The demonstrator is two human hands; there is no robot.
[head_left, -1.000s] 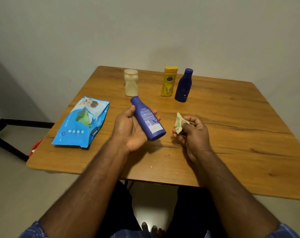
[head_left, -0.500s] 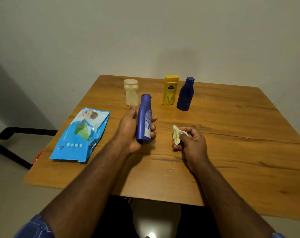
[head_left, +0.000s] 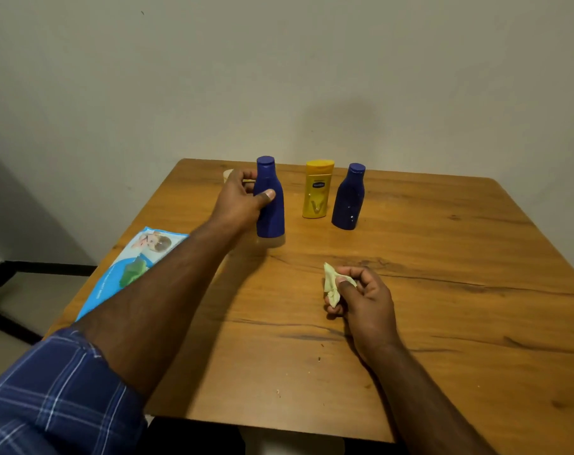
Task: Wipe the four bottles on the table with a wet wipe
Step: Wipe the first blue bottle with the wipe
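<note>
My left hand [head_left: 241, 200] grips a tall blue bottle [head_left: 270, 208] that stands upright at the back of the wooden table [head_left: 443, 290]. Behind that hand only the top of a pale cream bottle [head_left: 227, 174] shows. A yellow bottle [head_left: 317, 189] and a second dark blue bottle [head_left: 349, 197] stand upright to the right of it. My right hand [head_left: 364, 298] rests nearer on the table and pinches a crumpled pale green wet wipe [head_left: 331, 284].
A blue pack of wet wipes [head_left: 133, 267] lies flat near the table's left edge, partly under my left forearm. A plain wall rises right behind the table. Floor and a dark bar show at the far left.
My left hand has carried the blue bottle away from me and stood it upright in the back row beside the yellow bottle. My right hand has stayed in place with the wipe.
</note>
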